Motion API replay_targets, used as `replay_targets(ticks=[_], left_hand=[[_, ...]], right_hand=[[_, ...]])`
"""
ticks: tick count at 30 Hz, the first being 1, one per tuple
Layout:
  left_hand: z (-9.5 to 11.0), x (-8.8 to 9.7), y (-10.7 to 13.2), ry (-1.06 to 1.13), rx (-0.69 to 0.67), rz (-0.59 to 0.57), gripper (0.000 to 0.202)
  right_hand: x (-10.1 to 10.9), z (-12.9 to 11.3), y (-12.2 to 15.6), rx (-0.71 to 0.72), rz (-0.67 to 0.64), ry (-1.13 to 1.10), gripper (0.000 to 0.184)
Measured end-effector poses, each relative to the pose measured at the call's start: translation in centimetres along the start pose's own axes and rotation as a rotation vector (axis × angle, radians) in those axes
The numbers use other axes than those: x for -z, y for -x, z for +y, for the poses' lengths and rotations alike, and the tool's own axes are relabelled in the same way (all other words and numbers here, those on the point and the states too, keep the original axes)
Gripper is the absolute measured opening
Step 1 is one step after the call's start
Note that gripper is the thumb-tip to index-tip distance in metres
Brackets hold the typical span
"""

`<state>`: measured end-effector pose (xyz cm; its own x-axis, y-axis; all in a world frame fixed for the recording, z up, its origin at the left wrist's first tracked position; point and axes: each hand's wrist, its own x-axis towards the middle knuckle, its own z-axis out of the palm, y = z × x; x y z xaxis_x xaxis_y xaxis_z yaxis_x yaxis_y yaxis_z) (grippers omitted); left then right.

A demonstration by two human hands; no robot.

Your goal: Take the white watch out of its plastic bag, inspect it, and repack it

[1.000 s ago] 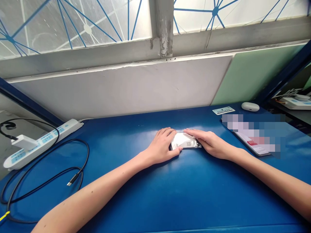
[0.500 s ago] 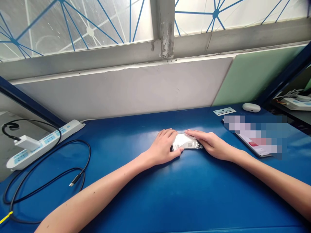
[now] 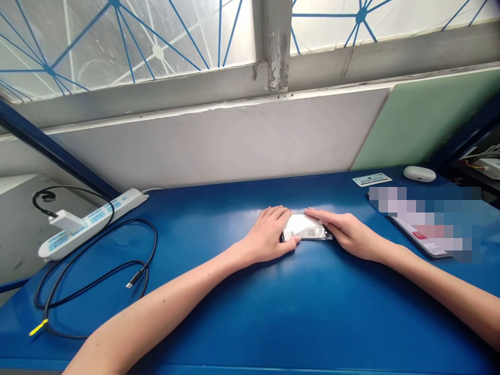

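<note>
A flat hard drive [image 3: 302, 227] with a white, QR-coded label lies on the blue table in clear, shiny plastic with dark edges. My left hand [image 3: 275, 232] is closed on its left end, the thumb along the near edge and the fingers over the far side. At the opposite end, my right hand [image 3: 347, 232] holds the drive with its fingers together, reaching along the far right edge. Part of the right thumb is hidden. The drive's two ends are covered by my hands.
A white power strip [image 3: 94, 221] with a plugged-in charger [image 3: 68, 221] stands at left. Its black cable [image 3: 150, 224] loops on the blue table [image 3: 273, 323]. To the right lie a partly pixelated phone [image 3: 424, 237], a card [image 3: 372, 179] and a white earbud case [image 3: 420, 174].
The whole view has shifted, so everything sits a little further right in the picture. Both hands keep the same hold on the hard drive.
</note>
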<state>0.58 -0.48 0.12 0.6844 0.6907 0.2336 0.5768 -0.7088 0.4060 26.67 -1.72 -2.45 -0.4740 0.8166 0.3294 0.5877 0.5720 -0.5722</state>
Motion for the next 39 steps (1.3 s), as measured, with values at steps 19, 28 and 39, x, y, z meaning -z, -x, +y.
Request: replay_targets(ticks=[19,28,39], left_hand=[[-0.3,-0.4,0.3,-0.024,0.027,0.029,0.046],[-0.3,-0.2,0.3,-0.076,0.031,-0.042,0.051],[-0.3,0.3,0.2,-0.026,-0.036,-0.042,0.034]], right_hand=[[0.7,0.6,0.1,0.144,0.165,0.24,0.021],[0.4,-0.4,0.4,0.195,0.112,0.28,0.022],[1.1,-0.4,0.2,0.157,-0.03,0.193,0.03]])
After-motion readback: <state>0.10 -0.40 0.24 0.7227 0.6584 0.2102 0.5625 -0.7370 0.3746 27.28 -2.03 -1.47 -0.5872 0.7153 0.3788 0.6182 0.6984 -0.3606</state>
